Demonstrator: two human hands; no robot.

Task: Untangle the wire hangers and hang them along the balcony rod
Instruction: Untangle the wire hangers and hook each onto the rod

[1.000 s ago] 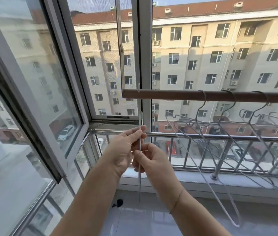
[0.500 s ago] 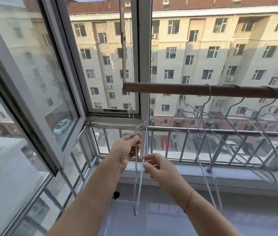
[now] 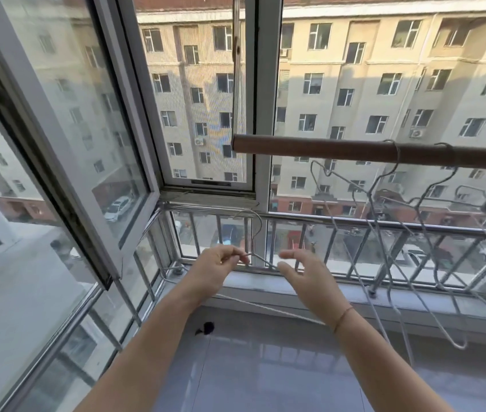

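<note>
- The wire hanger (image 3: 255,233) sits low in front of the railing (image 3: 354,226), hook up, well below the brown balcony rod (image 3: 340,148) and left of it.
- It looks thin, light and springy; I judge it would twist or snag easily, so the shoulders near the neck are the place to hold it.
- The left hand (image 3: 212,270) pinches the left shoulder wire between thumb and fingertips, a closed grip on the hanger.
- The right hand (image 3: 304,278) has loosely curled, spread fingers; its thumb tip touches the right shoulder wire, but I cannot tell whether it really grips.
- Both forearms reach forward, wrists level.
- At least 3 hung hangers (image 3: 414,233) dangle from the rod to the right, some overlapping.
</note>
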